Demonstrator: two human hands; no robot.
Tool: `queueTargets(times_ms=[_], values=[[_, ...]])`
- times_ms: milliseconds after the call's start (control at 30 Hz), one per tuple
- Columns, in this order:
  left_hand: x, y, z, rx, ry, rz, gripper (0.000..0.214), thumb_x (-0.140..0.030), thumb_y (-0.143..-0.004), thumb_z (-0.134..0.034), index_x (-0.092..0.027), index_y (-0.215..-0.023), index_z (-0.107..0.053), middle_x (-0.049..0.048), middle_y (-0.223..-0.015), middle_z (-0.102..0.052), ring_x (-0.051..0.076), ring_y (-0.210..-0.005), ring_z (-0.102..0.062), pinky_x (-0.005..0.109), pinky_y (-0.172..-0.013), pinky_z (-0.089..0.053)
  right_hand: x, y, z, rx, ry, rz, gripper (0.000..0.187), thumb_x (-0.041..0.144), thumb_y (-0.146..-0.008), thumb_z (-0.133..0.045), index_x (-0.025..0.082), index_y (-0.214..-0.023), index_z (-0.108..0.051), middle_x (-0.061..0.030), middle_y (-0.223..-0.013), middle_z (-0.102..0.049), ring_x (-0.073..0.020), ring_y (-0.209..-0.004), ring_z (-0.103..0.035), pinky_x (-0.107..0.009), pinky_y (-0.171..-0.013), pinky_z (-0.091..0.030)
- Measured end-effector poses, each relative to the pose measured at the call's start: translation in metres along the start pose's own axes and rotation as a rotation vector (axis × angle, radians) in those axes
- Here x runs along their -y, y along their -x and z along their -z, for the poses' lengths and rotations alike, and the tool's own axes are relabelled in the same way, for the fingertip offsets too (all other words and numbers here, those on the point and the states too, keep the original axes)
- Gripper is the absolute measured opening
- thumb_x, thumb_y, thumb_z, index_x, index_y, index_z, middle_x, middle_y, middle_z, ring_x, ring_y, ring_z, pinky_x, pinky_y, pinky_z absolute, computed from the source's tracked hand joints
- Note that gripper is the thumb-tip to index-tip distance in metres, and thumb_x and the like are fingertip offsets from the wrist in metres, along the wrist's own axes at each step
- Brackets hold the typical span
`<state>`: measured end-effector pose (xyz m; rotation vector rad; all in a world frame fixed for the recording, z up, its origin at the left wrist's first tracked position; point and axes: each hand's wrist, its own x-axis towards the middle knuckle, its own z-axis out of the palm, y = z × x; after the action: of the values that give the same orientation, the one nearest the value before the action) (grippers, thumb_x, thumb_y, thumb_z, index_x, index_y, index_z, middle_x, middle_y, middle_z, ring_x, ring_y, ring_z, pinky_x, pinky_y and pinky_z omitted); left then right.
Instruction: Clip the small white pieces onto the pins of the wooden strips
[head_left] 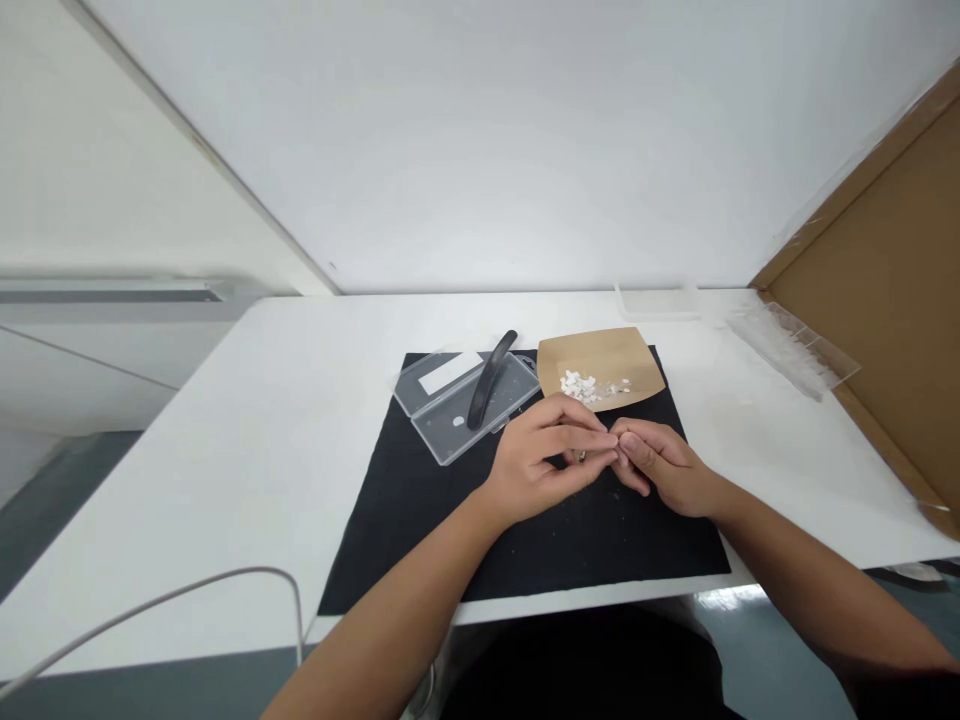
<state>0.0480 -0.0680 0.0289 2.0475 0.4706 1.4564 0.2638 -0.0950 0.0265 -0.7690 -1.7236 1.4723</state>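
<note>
My left hand [551,450] and my right hand [664,465] meet fingertip to fingertip above the black mat [420,530]. Both are closed in a pinch. Something small glints beneath the left fingers, but its kind is too hidden to tell. Just beyond the hands lies a brown paper tray [607,350] holding a heap of small white pieces [579,386]. To the left is an open clear plastic case [442,430] with a white label. A curved black handle-like piece [491,382] rests across the case.
On the white table [225,440], a clear box with thin clear contents [787,350] stands at the right by a brown board [892,270]. Another clear tray [656,303] sits against the back wall. A pale cable [187,580] loops at the front left.
</note>
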Motion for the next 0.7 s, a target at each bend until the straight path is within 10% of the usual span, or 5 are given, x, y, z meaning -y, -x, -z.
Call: queueTargets(times_ms=[367, 700], values=[[-0.0025, 0.0030, 0.0015, 0.081, -0.047, 0.040, 0.007, -0.018, -0.096, -0.077, -0.018, -0.103, -0.079, 0.0069, -0.092, -0.075, 0.011, -0.070, -0.067, 0.021, -0.059, -0.055, 0.0012, 0.0014, 0.0018, 0.063, -0.081, -0.067, 0.044, 0.051, -0.113, -0.043, 0.023, -0.080, -0.047, 0.0089, -0.058, -0.038, -0.0101, -0.050, -0.030, -0.027, -0.052, -0.028], [-0.0056, 0.0020, -0.0014, -0.007, 0.049, 0.276, 0.009, -0.027, -0.094, -0.081, -0.019, -0.096, -0.085, 0.0073, -0.086, -0.075, 0.010, -0.063, -0.067, 0.017, -0.047, -0.051, -0.0025, -0.0028, 0.0050, -0.097, 0.711, 0.320, 0.035, 0.036, -0.114, -0.038, 0.021, -0.090, -0.059, -0.0003, -0.075, -0.060, -0.0157, -0.068, -0.050, -0.031, -0.068, -0.039]])
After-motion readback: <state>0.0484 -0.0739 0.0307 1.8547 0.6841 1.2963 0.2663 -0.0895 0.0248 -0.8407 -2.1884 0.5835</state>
